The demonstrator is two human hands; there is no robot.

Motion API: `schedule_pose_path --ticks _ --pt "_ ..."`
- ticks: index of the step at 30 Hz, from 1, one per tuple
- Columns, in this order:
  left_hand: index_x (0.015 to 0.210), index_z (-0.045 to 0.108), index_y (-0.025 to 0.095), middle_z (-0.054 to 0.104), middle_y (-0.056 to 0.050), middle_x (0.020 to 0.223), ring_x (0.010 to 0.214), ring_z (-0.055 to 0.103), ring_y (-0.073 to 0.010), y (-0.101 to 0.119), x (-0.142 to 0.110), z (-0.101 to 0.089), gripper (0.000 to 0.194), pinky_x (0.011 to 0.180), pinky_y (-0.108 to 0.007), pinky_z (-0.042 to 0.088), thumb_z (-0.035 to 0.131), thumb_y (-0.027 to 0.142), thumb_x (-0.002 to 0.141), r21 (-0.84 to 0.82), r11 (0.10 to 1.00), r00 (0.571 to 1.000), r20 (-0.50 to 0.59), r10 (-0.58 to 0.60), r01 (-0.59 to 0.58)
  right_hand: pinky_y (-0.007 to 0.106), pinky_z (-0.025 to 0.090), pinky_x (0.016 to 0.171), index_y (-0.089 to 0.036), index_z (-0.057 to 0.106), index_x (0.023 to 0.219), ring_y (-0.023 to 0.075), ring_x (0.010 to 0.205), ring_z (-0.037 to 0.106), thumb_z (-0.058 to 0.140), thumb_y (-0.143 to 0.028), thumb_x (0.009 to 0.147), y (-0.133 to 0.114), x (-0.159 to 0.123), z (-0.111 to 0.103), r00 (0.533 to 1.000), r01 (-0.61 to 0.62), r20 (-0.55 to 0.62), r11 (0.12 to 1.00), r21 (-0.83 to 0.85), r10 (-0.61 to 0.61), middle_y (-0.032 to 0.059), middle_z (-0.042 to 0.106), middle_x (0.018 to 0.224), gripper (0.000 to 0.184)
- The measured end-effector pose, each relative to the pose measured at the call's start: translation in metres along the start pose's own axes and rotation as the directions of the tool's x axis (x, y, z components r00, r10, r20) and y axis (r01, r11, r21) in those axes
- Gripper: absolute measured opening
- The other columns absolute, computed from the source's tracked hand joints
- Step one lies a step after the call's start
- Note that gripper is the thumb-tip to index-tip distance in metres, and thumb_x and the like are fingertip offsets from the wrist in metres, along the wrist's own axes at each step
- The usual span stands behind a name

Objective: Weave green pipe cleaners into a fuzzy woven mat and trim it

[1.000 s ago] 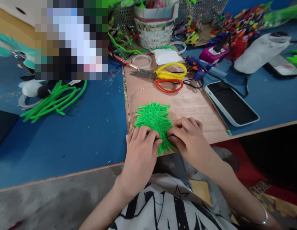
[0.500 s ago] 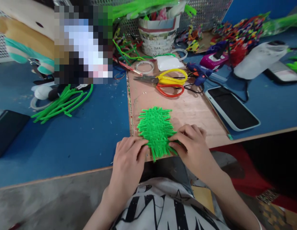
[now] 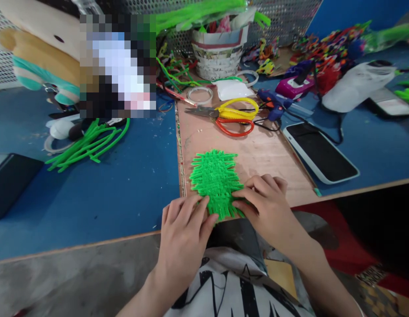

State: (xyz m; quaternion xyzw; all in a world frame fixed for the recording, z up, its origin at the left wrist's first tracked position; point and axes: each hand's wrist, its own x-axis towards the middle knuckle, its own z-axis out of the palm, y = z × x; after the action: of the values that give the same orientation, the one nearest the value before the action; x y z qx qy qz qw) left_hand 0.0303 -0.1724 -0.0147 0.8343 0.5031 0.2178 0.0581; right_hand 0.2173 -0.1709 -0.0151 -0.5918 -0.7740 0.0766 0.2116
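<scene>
A bright green mat woven from pipe cleaners (image 3: pixel 216 178) lies on a brown board (image 3: pixel 257 163) near the table's front edge, its loose ends sticking out around it. My left hand (image 3: pixel 184 224) grips its lower left corner, fingertips on top of the weave and thumb at the bottom edge. At the lower right side, my right hand (image 3: pixel 265 200) pinches the loose ends between thumb and forefinger. Beyond the mat lie scissors (image 3: pixel 229 115) with one yellow and one red handle.
Left on the blue table (image 3: pixel 131 198) are green pipe cleaners (image 3: pixel 92 145) and a dark flat case (image 3: pixel 14 185). A phone (image 3: pixel 321 152) lies to the right, below a blue glue gun (image 3: pixel 273 103). Behind stand a woven basket (image 3: pixel 217 59) and a roll of clear tape (image 3: pixel 200 94).
My left hand has shifted slightly right and toward me along the mat, its thumb now at the bottom edge. The right hand stays nearly in place.
</scene>
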Motion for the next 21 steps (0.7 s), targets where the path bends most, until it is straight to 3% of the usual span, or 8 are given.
schedule_pose_path --ticks 5,10,15,21 --pt "0.097 0.063 0.016 0.067 -0.008 0.097 0.088 0.051 -0.0249 0.008 0.008 -0.002 0.018 0.076 -0.041 0.041 0.057 0.027 0.084 0.065 0.995 0.997 0.028 -0.072 0.070 0.037 0.031 0.074 -0.020 0.065 0.087 0.0204 0.084 0.048 0.054 -0.019 0.083 -0.002 0.003 -0.007 0.998 -0.025 0.053 0.999 0.045 0.022 0.0042 0.059 0.084 0.011" --pt "0.100 0.061 0.018 0.067 -0.007 0.102 0.091 0.051 -0.0252 0.010 0.014 -0.003 0.017 0.077 -0.041 0.041 0.055 0.023 0.085 0.055 0.994 0.993 0.066 -0.093 0.089 0.038 0.038 0.082 -0.024 0.066 0.102 0.0201 0.095 0.049 0.045 -0.013 0.087 0.005 0.032 -0.015 0.982 0.176 0.054 0.978 0.110 -0.183 0.0065 0.060 0.097 0.028" --pt "0.096 0.061 0.018 0.066 -0.007 0.098 0.089 0.050 -0.0251 0.008 0.018 -0.003 0.014 0.075 -0.041 0.041 0.054 0.023 0.085 0.047 0.996 0.994 0.071 -0.080 0.076 0.046 0.035 0.099 -0.030 0.061 0.116 0.0235 0.124 0.037 0.044 -0.020 0.089 0.020 0.059 0.004 0.919 0.322 0.201 0.940 0.110 -0.339 0.0058 0.047 0.133 0.033" --pt "0.084 0.059 0.018 0.065 -0.007 0.095 0.085 0.049 -0.0244 0.007 0.018 0.001 0.008 0.074 -0.040 0.040 0.053 0.022 0.086 0.063 0.996 0.995 0.071 -0.074 0.069 0.048 0.036 0.101 -0.034 0.057 0.121 0.0244 0.130 0.033 0.040 -0.022 0.091 0.022 0.059 0.015 0.923 0.301 0.213 0.947 0.111 -0.319 0.0045 0.041 0.140 0.036"
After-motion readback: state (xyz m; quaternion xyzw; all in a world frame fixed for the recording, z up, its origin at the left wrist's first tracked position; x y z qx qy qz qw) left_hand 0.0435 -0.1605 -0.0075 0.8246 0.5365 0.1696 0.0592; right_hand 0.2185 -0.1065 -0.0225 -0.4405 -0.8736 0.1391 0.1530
